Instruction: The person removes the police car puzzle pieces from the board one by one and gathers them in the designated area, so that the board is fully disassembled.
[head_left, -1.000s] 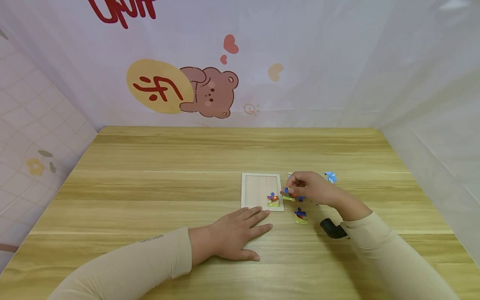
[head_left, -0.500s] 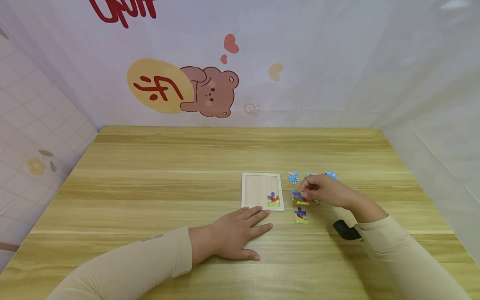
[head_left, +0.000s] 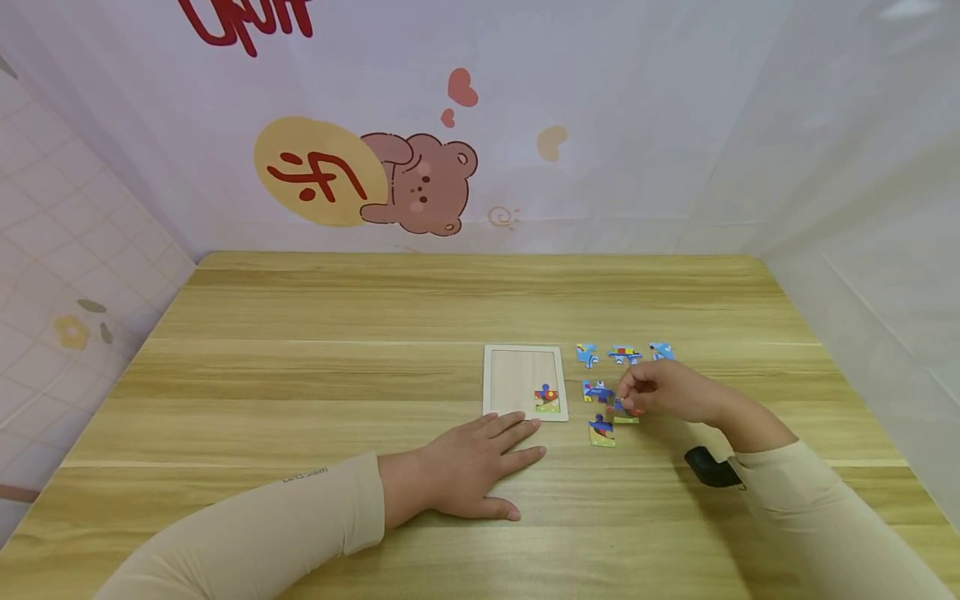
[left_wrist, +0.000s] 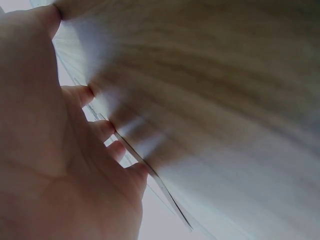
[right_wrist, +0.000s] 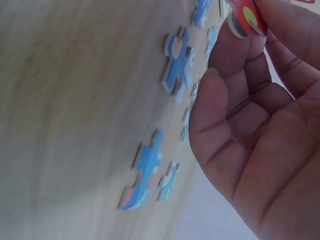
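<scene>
My right hand (head_left: pixel 675 393) pinches a jigsaw piece (head_left: pixel 627 412) between thumb and fingertips, low over the table, right of the puzzle tray. In the right wrist view that jigsaw piece (right_wrist: pixel 244 17) shows red with a yellow spot. The wooden puzzle tray (head_left: pixel 487 383) holds one red, blue and green piece (head_left: pixel 547 400) in its lower right corner. Flat on the table lies my left hand (head_left: pixel 474 473), fingers spread, with fingertips at the tray's near edge. The left wrist view shows its fingers (left_wrist: pixel 102 129) beside the tray's edge (left_wrist: pixel 170 197).
Several loose pieces lie right of the tray: a blue piece (head_left: pixel 587 356), a train-patterned piece (head_left: pixel 624 356), a blue corner piece (head_left: pixel 660 351), a blue lettered piece (head_left: pixel 597 391) and a yellow-green piece (head_left: pixel 602 432). A black wrist camera (head_left: pixel 711 467) hangs below the right sleeve.
My right hand has carried the pinched piece from beside the tray's right edge rightward and slightly toward me, uncovering the loose pieces behind. The left hand and tray stay put.
</scene>
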